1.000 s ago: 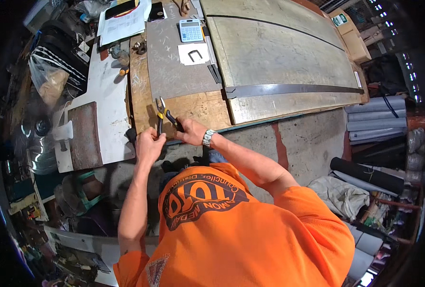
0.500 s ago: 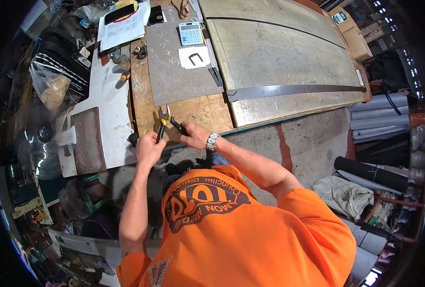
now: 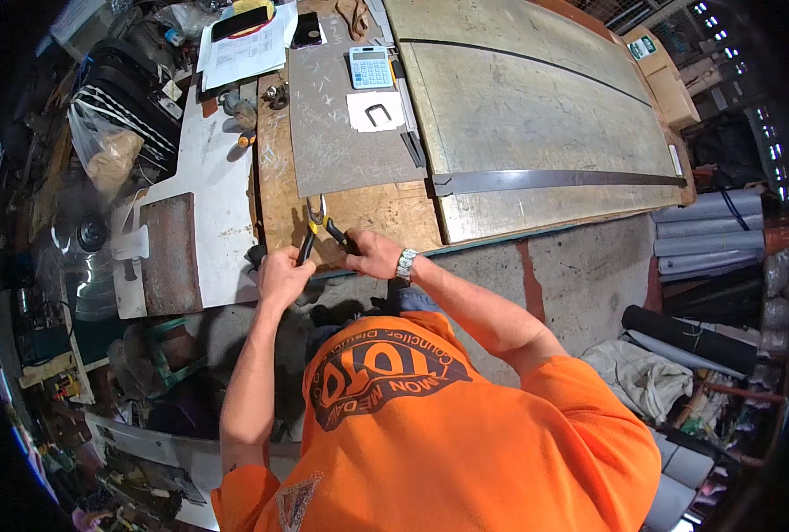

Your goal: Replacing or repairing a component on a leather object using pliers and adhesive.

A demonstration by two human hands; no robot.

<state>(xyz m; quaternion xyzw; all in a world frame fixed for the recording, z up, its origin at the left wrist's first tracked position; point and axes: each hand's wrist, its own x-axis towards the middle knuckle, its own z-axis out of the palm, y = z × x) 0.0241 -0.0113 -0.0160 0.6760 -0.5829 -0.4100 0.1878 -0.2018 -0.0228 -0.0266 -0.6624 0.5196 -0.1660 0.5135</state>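
Observation:
Pliers (image 3: 316,222) with black and yellow handles are held low over the near edge of the wooden bench top (image 3: 381,208), their jaws pointing away from me. My left hand (image 3: 284,277) is closed around one handle and my right hand (image 3: 376,255) grips the other, so the handles are spread wide. The jaws look parted; whether anything small sits between them is too small to tell. Beyond them lies a grey marked sheet (image 3: 337,151). On it, a dark U-shaped piece (image 3: 378,114) rests on white paper (image 3: 359,120), beside a light blue calculator (image 3: 369,67).
To the right are a large metal-topped board (image 3: 536,115) and a long flat metal strip (image 3: 563,180). A rusty plate (image 3: 171,253) lies on the white surface (image 3: 217,195) at left. Papers (image 3: 245,55) are at the back. Rolled material (image 3: 709,230) is stacked at far right.
The view has shifted slightly, so the bench appears further right. Both hands keep their hold on the pliers' handles, with little other visible movement.

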